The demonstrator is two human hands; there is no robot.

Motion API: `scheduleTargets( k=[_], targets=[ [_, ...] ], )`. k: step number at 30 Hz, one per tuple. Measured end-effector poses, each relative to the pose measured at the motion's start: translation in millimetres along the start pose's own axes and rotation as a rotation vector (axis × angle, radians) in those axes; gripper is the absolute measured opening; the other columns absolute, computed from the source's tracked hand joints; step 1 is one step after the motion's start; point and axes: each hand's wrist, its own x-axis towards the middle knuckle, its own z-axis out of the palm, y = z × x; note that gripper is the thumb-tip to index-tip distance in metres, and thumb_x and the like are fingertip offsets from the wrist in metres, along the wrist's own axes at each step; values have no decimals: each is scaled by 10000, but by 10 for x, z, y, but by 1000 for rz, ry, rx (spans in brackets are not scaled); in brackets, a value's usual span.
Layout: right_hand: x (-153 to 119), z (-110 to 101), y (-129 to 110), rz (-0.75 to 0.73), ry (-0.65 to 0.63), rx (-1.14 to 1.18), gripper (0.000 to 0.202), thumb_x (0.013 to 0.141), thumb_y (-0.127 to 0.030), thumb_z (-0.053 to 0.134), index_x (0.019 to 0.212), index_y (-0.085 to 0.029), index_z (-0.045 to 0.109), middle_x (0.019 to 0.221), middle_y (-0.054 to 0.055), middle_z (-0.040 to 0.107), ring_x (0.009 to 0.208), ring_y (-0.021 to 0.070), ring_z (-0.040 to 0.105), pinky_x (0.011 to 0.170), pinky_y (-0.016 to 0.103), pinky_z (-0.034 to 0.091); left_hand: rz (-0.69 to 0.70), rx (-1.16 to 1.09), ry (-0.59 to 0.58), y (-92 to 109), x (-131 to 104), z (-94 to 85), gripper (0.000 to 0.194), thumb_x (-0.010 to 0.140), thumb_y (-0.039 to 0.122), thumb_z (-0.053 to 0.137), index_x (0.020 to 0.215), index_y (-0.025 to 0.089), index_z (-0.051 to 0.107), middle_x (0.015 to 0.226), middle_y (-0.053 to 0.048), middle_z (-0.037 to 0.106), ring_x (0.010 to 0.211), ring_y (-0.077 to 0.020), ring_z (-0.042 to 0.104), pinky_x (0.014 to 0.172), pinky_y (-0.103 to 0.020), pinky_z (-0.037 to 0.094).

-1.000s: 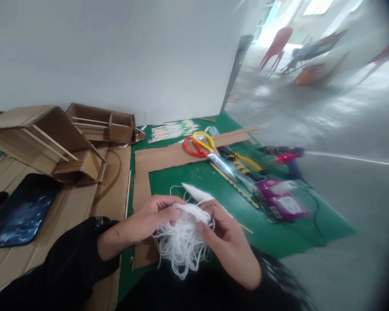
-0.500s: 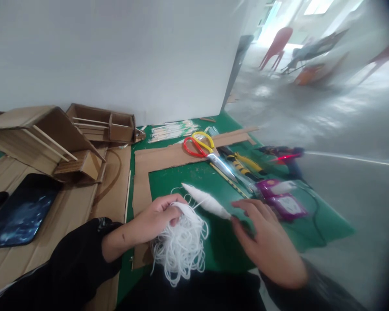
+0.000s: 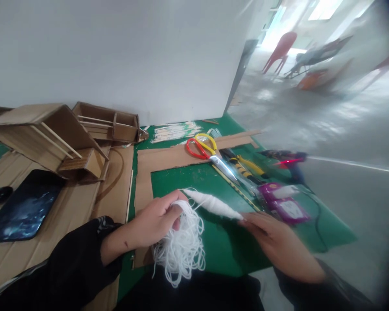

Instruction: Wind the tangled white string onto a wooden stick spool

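Note:
Loose white string [image 3: 183, 246] hangs in a tangled bundle from my left hand [image 3: 155, 218], whose thumb and fingers are closed round its top. A strand runs from it to a spindle wound with white string [image 3: 214, 204], thick in the middle and tapered at both ends. My right hand [image 3: 272, 235] pinches the spindle's right end, fingers pressed together. The spindle's left tip lies close by my left fingertips; whether they touch it I cannot tell.
Scissors with red and yellow handles [image 3: 222, 164] lie across a cardboard strip [image 3: 162, 158]. Beside them are yellow-black pliers [image 3: 251, 166], purple packets [image 3: 287, 209] and a glue gun [image 3: 290, 160]. Cardboard boxes [image 3: 48, 134] and a dark tablet [image 3: 26, 207] are at left.
My right hand has moved right, its fingers closing from a spread pose onto the spindle's end. The spindle has shifted right and slightly down. The view has shifted a little.

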Motion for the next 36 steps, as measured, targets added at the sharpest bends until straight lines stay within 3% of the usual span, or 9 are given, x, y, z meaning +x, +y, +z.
scheduleTargets(
  k=[6,13,19,23,27,31,36],
  targets=[
    [125,-260,-48,100,-241,233,312,907,-443,535,1014,-232,738,950,65,740,851,231,696,741,279,563,-26,-81,-18,63,-53,-48,122,936,286,419,1043,249,464,597,65,579,541,-113,477,539,-226,370],
    [233,-180,-41,92,-367,370,333,896,-472,540,927,-203,734,909,71,729,836,225,674,766,285,532,-149,-258,-270,136,-57,-135,109,920,288,436,1001,220,464,587,47,582,490,-96,457,502,-210,348],
    [256,-229,42,135,-372,386,341,873,-497,559,845,-196,717,810,58,704,765,214,648,705,282,523,-86,-239,-237,111,-46,-189,98,913,292,470,915,201,506,527,88,445,457,-72,364,463,-185,284],
    [256,-226,38,135,-376,406,336,879,-482,557,813,-186,701,773,56,685,719,198,627,676,277,505,-69,-229,-222,96,-44,-169,208,932,276,411,769,178,498,620,25,587,521,-85,468,512,-195,351],
    [287,-162,51,88,-415,472,309,897,-438,552,811,-172,684,772,55,664,730,190,611,683,279,483,-85,-244,-316,97,-30,-170,240,929,297,433,745,164,513,644,-2,613,496,-86,474,477,-198,340],
    [349,-80,31,16,-478,593,332,919,-411,532,753,-154,660,729,43,616,681,156,564,649,266,447,-5,-222,-374,112,-12,-173,284,925,383,482,753,160,515,680,5,542,585,-103,497,518,-200,357],
    [402,31,-108,-6,-585,771,349,917,-419,542,776,-131,681,710,37,587,641,130,537,604,245,427,194,-213,-338,165,-54,-123,283,908,391,524,750,185,413,751,26,412,652,-104,350,575,-214,326]
  ],
)
